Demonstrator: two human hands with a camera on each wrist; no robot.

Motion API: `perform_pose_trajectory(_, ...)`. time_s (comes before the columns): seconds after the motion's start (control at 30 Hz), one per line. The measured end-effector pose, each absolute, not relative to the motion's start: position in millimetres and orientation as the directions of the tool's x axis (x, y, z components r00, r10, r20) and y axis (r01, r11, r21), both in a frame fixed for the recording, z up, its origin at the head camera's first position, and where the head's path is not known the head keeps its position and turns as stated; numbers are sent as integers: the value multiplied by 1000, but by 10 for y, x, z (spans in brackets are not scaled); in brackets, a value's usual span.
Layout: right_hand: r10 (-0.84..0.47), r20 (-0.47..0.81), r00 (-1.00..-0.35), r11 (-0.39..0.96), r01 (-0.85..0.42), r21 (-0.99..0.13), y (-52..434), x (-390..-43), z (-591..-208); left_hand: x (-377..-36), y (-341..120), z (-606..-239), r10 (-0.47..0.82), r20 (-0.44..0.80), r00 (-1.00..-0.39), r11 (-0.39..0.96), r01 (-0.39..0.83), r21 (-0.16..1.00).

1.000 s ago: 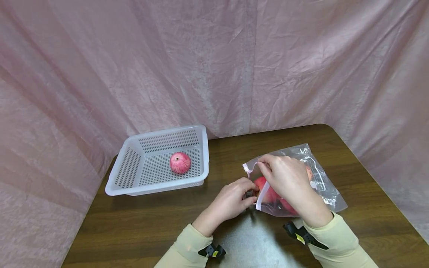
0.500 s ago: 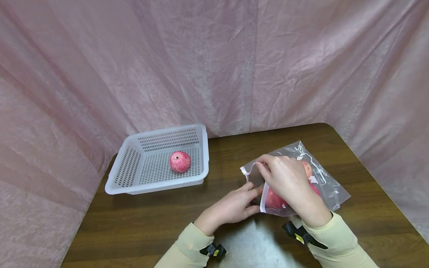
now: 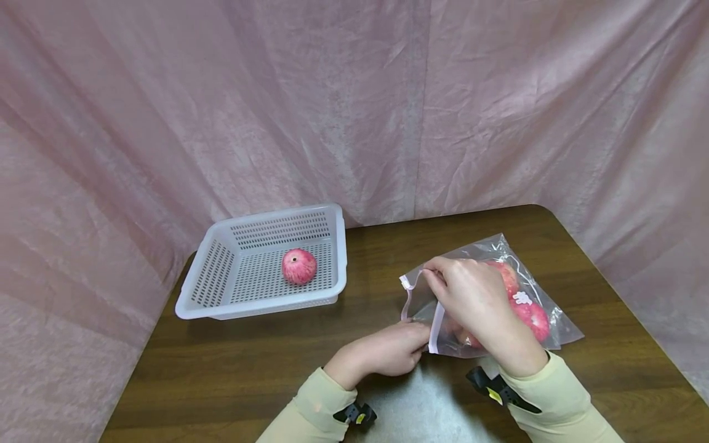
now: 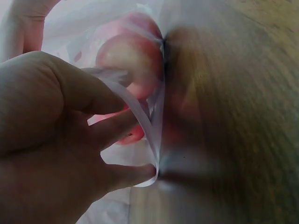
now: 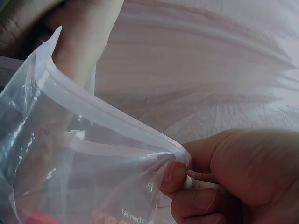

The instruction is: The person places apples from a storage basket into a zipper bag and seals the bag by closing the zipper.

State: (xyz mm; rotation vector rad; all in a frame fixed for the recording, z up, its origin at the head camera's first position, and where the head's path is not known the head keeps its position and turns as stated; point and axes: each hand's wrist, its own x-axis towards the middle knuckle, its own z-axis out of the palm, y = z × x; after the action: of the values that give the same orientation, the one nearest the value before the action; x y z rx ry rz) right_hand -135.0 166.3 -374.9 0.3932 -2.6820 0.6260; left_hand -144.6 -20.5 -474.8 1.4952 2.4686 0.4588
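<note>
A person's right hand (image 3: pixel 476 295) pinches the far lip of a clear zip-seal bag (image 3: pixel 545 304) at the right of a dark wood-grain table (image 3: pixel 232 375), while the left hand (image 3: pixel 388 351) pinches the near lip, the two holding its mouth apart. Inside the bag lie round red apples (image 3: pixel 532 317), pale-speckled and smooth. The film looks thin, limp and slick, likely to crumple and slide under the fingers; the thicker white zip strip (image 4: pixel 147 126) along the mouth appears the surest place to grip. The fruit seems firm and fairly heavy for such a soft bag, so its weight would likely sag to the closed end if the bag is lifted. To the left, well apart, a white perforated plastic basket (image 3: pixel 221 277) holds one more apple (image 3: pixel 299 266). Wrinkled pink cloth (image 3: pixel 354 104) hangs behind.
</note>
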Motion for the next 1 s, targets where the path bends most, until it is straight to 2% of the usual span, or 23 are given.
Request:
perform_pose_trajectory(0.1,-186,402,-897,865,-343,-367,1659,-1355,-3751,-1434,-201,-4754,880,-54,-471,456,810,368)
perform_pose_trajectory(0.2,-179,403,-898,865,-338,-370,1662,-1360,-3747,-1386,-203,-4611,863,-73,-499,489,792,367)
perform_pose_trajectory(0.37,-171,403,-899,867,-331,-372,1676,-1366,-3733,-1403,-268,-4559,846,-55,-531,518,793,321)
perform_pose_trajectory(0.6,-165,376,-912,876,-311,-370,1687,-1368,-3721,-1417,-398,-4422,851,25,-524,483,801,353)
perform_pose_trajectory(1.0,-162,379,-911,877,-309,-367,1701,-1372,-3736,-1403,-535,-4295,840,44,-542,496,798,343)
